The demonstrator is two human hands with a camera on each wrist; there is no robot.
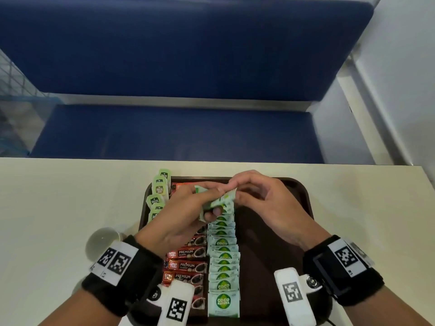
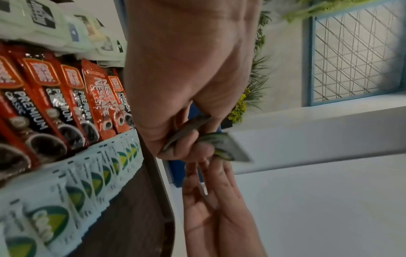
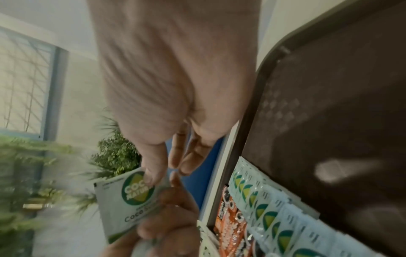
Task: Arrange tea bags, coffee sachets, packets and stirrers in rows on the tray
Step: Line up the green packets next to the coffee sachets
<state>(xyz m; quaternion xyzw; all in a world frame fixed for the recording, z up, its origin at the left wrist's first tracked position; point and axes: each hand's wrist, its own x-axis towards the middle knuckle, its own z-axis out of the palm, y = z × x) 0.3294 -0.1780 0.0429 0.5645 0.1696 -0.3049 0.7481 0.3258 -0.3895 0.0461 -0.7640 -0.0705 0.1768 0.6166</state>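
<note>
Feeding the green-white packet row [image 1: 223, 262] on the tray [image 1: 303, 196] — L hand [image 1: 186, 208] curls round a small stack of packets [image 1: 219, 200], R hand [image 1: 263, 203] pinches the top one w/ thumb & fingertip. Next move, I'd judge: peel it off, lay it overlapping at the row's far end. Coffee sachets [image 1: 188, 264] crowd the row's left; tray's right half lies bare — room to swing in from there.
</note>
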